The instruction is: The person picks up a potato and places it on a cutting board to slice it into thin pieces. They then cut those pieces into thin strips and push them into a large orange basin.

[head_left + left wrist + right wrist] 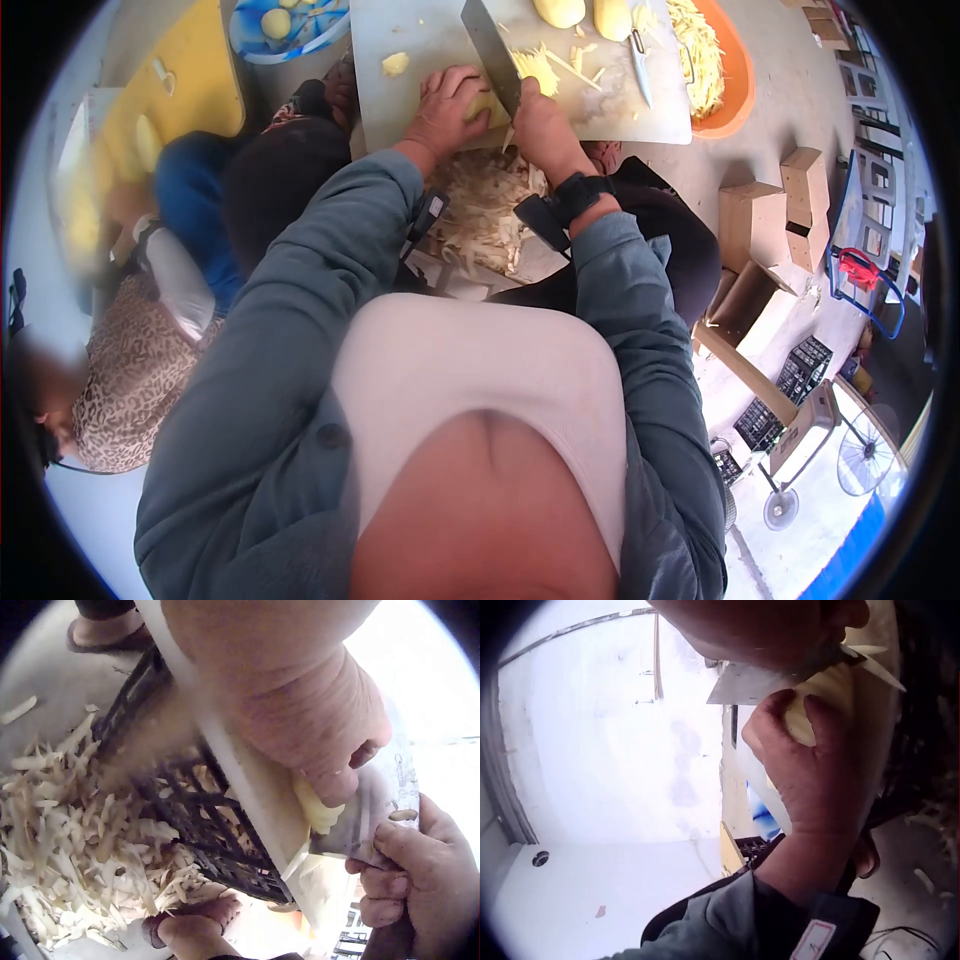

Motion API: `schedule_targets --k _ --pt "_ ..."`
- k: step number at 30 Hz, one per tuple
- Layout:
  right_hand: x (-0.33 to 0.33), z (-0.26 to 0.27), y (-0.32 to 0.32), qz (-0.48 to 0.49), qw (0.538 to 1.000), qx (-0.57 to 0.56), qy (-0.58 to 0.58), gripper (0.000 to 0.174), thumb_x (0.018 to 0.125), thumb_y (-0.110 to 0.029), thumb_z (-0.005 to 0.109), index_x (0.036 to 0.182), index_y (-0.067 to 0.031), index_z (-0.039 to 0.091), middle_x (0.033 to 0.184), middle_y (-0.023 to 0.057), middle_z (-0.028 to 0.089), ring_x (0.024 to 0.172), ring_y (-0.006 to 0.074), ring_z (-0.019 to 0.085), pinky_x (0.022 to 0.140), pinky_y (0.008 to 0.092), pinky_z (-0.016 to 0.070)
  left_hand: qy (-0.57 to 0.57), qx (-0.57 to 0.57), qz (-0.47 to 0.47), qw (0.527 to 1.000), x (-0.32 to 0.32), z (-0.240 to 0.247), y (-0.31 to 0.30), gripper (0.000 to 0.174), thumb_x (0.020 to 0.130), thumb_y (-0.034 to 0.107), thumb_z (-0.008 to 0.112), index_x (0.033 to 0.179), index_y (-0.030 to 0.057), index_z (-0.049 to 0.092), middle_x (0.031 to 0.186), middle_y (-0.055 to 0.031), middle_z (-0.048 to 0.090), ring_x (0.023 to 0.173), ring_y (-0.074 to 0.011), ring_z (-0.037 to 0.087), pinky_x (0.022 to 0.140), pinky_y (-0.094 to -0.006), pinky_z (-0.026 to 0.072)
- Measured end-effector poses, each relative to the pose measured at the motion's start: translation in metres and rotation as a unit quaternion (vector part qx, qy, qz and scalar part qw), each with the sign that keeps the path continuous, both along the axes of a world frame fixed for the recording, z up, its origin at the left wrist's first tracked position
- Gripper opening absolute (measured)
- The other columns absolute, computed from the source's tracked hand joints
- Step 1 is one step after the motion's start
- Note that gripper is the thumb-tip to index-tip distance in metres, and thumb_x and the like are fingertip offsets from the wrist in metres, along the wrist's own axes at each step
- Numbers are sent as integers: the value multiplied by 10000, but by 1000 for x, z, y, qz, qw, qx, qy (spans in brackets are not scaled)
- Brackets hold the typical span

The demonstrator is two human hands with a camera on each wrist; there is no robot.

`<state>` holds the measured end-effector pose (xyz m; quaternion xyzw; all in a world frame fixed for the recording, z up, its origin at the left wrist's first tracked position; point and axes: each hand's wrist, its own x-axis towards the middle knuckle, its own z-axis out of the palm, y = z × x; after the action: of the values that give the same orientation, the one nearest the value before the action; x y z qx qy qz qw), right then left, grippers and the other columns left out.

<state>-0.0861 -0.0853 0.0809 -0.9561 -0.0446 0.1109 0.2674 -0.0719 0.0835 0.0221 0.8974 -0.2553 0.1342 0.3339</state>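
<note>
Both sets of fingers are full: left hand (447, 105) gripping a peeled yellow potato (480, 108) at the near edge of the white cutting board (410, 28), right hand (548, 132) curled round a broad steel knife (489, 48). Looks like mid-slicing; the next cut wants those fingertips clear. Smooth, pale flesh; thin yellow strips (537, 68) further up the board.

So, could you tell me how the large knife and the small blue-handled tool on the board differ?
The large knife has a long, broad metal blade, while the blue-handled tool is much smaller and slimmer. The large knife is gripped in the right hand, its blade beside the potato under the left hand; the blue-handled tool lies untouched on the cutting board. Both are hand tools.
</note>
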Motion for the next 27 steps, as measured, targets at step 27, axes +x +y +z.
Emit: schedule_targets --k 27 --pt "-13 -5 8 14 995 -10 -96 229 797 -56 525 997 39 464 971 294 568 826 462 606 748 489 505 -15 42 4 999 -19 4 13 505 640 265 724 1124 209 592 1243 1 484 1173 -252 414 974 -423 305"
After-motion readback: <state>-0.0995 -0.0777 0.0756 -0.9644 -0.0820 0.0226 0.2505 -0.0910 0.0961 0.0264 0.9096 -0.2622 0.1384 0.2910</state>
